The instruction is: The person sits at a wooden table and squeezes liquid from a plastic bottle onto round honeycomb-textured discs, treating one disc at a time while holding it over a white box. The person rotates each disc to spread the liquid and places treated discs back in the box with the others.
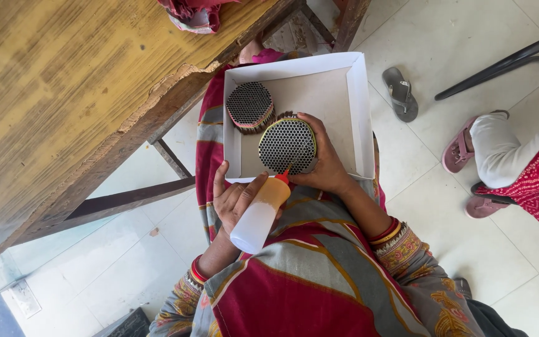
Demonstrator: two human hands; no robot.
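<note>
White square box [344, 87] on lap

White cardboard box [359, 100], pale greyish-beige inside. Two round tube bundles w/ honeycomb pattern of dark holes: front bundle [287, 145] has yellowish-gold rim, back bundle [250, 106] more silver-grey on top, sides banded pink & brown. Squeeze bottle [259, 214]: translucent white body, orange-yellow near top, red nozzle. Clothing [310, 274]: red, grey & dark maroon blocks w/ gold lines; cuffs w/ gold floral pattern. Bangles [387, 232] red & gold. Table [63, 75] yellow-brown wood grain, frame dark brown. Floor [506, 262] off-white tiles. Loose sandal [400, 93] grey. Other person: pink sandals [456, 150], white trousers, red cloth w/ white dots.
</note>
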